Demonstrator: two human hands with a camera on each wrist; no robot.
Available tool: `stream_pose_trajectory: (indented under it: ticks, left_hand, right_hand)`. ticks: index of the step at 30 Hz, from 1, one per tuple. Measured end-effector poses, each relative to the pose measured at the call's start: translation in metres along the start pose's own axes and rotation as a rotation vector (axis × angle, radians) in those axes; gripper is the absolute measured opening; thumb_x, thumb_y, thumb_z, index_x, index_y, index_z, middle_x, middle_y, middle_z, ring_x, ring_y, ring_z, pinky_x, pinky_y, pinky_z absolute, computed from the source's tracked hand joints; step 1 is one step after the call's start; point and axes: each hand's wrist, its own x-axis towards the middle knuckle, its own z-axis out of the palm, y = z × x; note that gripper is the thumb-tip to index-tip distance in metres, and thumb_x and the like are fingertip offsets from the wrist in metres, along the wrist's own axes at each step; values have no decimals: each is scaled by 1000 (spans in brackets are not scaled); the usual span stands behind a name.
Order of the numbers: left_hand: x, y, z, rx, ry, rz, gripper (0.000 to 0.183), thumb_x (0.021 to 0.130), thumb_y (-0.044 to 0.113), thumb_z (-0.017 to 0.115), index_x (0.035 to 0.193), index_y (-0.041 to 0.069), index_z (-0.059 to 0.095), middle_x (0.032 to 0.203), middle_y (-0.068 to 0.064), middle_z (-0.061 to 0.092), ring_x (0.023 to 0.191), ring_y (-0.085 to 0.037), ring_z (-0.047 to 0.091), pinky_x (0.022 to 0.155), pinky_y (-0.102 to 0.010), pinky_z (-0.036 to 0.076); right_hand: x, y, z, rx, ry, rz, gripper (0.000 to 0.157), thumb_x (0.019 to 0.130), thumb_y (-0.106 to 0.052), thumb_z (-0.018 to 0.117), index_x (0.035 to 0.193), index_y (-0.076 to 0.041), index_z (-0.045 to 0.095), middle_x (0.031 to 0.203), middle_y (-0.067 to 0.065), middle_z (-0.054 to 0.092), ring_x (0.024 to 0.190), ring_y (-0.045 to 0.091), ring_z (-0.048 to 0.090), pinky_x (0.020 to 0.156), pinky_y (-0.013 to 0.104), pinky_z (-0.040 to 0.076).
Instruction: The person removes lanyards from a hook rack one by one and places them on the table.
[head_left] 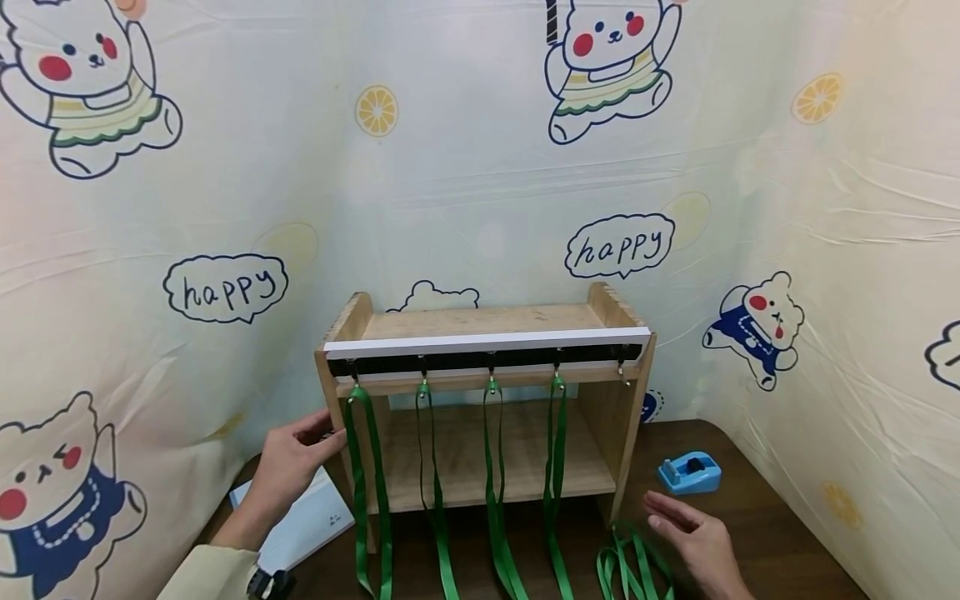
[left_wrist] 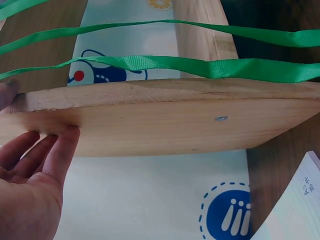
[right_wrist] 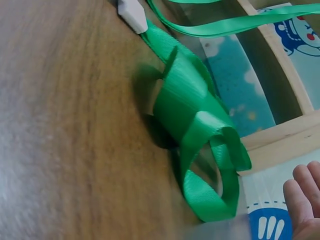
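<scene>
A small wooden shelf (head_left: 495, 450) stands on the table, with a black-and-white strip (head_left: 491, 357) of hooks along its upper front. Green lanyards (head_left: 501, 500) hang from several of the hooks; the rightmost hook (head_left: 624, 372) has nothing on it. My left hand (head_left: 288, 462) holds the shelf's left side panel (left_wrist: 150, 120), thumb at the front edge and fingertips against the outer face. At the lower right, my right hand (head_left: 697, 542) is apart from the shelf, fingers relaxed and holding nothing. Beside it a loose green lanyard (right_wrist: 195, 100) lies looped on the table.
A blue tape dispenser (head_left: 690, 473) sits to the right of the shelf. Left of the shelf lies a pale blue notepad (head_left: 307, 517), partly behind my left forearm. A printed cloth (head_left: 480, 183) surrounds the table at the back and sides.
</scene>
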Motion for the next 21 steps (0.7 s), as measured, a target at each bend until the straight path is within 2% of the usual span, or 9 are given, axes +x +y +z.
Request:
stream_pose_trajectory:
  ticks: [7, 9, 11, 16, 21]
  left_hand:
    - [0, 1, 0, -2, -1, 0, 64, 97, 41, 67, 150, 9, 50, 139, -19, 62, 112, -24, 60, 84, -23, 56]
    - [-1, 1, 0, -4, -2, 0, 64, 97, 40, 67, 149, 8, 51, 139, -19, 63, 113, -24, 60, 84, -23, 56]
    - [-1, 1, -1, -5, 0, 3, 64, 97, 41, 68, 149, 8, 51, 139, -19, 63, 113, -25, 60, 84, -23, 56]
    - [-1, 1, 0, 1, 4, 2, 64, 96, 42, 68, 149, 9, 51, 139, -19, 63, 114, -26, 60, 85, -24, 56]
    - [-1, 1, 0, 0, 2, -2, 65, 96, 41, 68, 150, 9, 51, 139, -20, 63, 115, -26, 60, 86, -25, 57]
  right_hand:
    - [-1, -8, -8, -16, -10, 8, 45, 96, -17, 70, 138, -2, 61, 135, 16, 68, 117, 23, 70, 89, 23, 58]
    - [-1, -11, -10, -19, -14, 7, 46, 97, -20, 70, 138, -2, 61, 135, 15, 68, 116, 21, 71, 90, 23, 58]
    - [-1, -16, -13, -13, -18, -6, 47, 97, -23, 69, 139, -3, 60, 134, 13, 69, 112, 13, 72, 90, 20, 57]
    - [-2, -31, -19, 9, -10, -119, 50, 96, -29, 69, 137, -1, 61, 127, 10, 73, 99, -5, 70, 85, 12, 54]
    - [-6, -48, -24, 11, -8, -236, 47, 98, -28, 68, 134, 2, 63, 116, -2, 77, 98, -3, 72, 82, 12, 55]
